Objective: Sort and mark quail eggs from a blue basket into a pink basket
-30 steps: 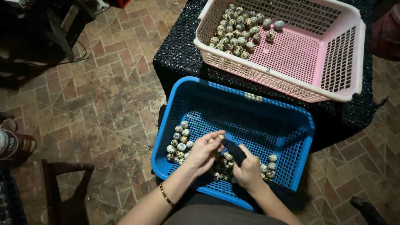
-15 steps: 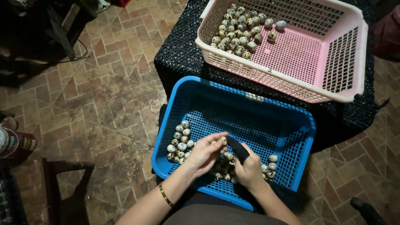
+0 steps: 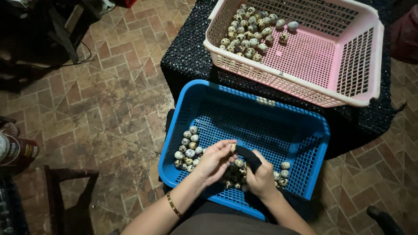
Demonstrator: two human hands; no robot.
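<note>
A blue plastic basket (image 3: 305, 119) rests on my lap with several small speckled eggs (image 3: 188, 147) gathered at its near left and near edge. My left hand (image 3: 214, 162), a gold bangle on its wrist, pinches one speckled egg (image 3: 233, 147) at the fingertips above the pile. My right hand (image 3: 260, 179) grips a dark cloth (image 3: 249, 157) that touches that egg. Beyond, a pink and cream basket (image 3: 344, 65) holds another heap of speckled eggs (image 3: 252, 37) in its far left corner.
The pink basket stands on a black textured table (image 3: 185, 58). Brick-patterned floor tiles (image 3: 109, 100) lie to the left. A bottle (image 3: 17, 150) lies at the left edge, near a dark wooden frame (image 3: 65, 191). Dark furniture legs are at the top left.
My left hand has lifted an egg from the pile up to the cloth in my right hand. The view has shifted slightly; both baskets stay put.
</note>
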